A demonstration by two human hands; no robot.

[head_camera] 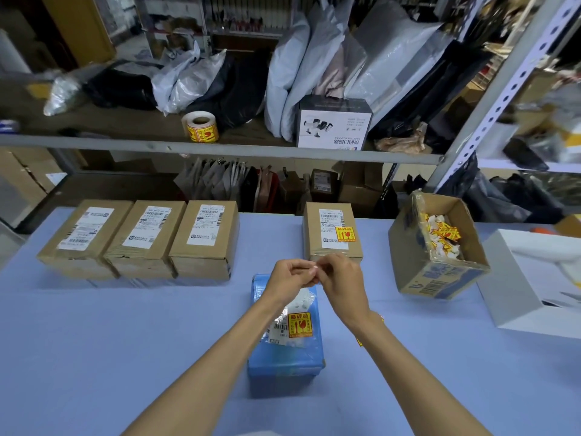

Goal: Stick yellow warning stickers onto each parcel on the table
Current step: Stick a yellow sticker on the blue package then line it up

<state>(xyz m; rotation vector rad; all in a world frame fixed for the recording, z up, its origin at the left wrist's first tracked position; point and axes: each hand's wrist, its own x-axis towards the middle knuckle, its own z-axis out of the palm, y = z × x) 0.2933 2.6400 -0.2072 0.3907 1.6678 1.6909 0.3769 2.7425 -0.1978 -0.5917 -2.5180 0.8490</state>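
Observation:
My left hand (290, 275) and my right hand (338, 275) meet above the blue table (125, 335), fingertips pinching a small pale piece of sticker backing (315, 269) between them. Below them lies a blue plastic parcel (284, 357) that bears a yellow warning sticker (300, 324). Behind my hands a brown box parcel (330, 231) carries a yellow sticker (345, 234) too. Three brown box parcels (83, 237) (143, 239) (204, 239) stand in a row at the left with white labels only. A bit of yellow sticker (359, 341) shows under my right forearm.
An open cardboard box (440, 269) holding several loose yellow stickers and scraps stands at the right. A white box (531, 278) lies at the far right. A roll of yellow stickers (201, 127) sits on the shelf behind, among bags and a white carton (333, 124).

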